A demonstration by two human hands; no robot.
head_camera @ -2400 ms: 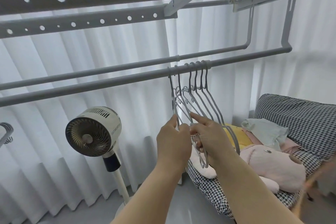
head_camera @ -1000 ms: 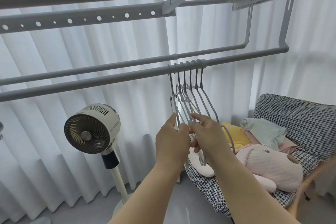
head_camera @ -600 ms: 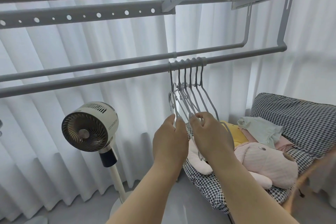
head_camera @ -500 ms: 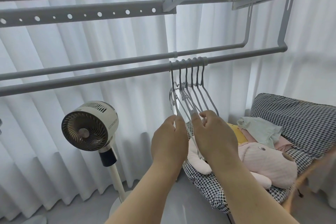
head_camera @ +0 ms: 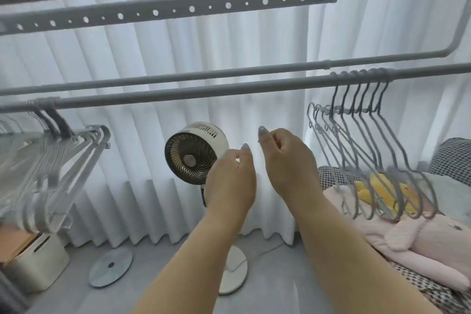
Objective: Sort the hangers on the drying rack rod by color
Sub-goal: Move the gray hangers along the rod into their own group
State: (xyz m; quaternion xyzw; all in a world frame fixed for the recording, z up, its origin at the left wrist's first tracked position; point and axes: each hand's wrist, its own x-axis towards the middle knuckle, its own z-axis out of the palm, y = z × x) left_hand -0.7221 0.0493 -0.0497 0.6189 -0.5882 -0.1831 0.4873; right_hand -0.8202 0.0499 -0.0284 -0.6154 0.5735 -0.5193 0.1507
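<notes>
A grey rod (head_camera: 204, 92) of the drying rack runs across the view. Several grey hangers (head_camera: 369, 150) hang bunched on its right part. Several white hangers (head_camera: 51, 160) hang bunched at its far left, some with dark hooks. My left hand (head_camera: 230, 181) and my right hand (head_camera: 285, 158) are raised side by side below the bare middle of the rod, between the two bunches. Both hands hold nothing, with fingers loosely curled, and touch no hanger.
A white pedestal fan (head_camera: 196, 153) stands behind my hands before white curtains. A second rod (head_camera: 178, 76) and perforated rack bars (head_camera: 153, 10) lie above. A chair with a checked cushion (head_camera: 448, 158) and pink plush toy (head_camera: 413, 234) is at right; a cream box (head_camera: 38, 260) at lower left.
Both hands have let go of the grey hangers and moved left, away from them. The view has swung left, bringing the white hangers at the rod's far left into sight.
</notes>
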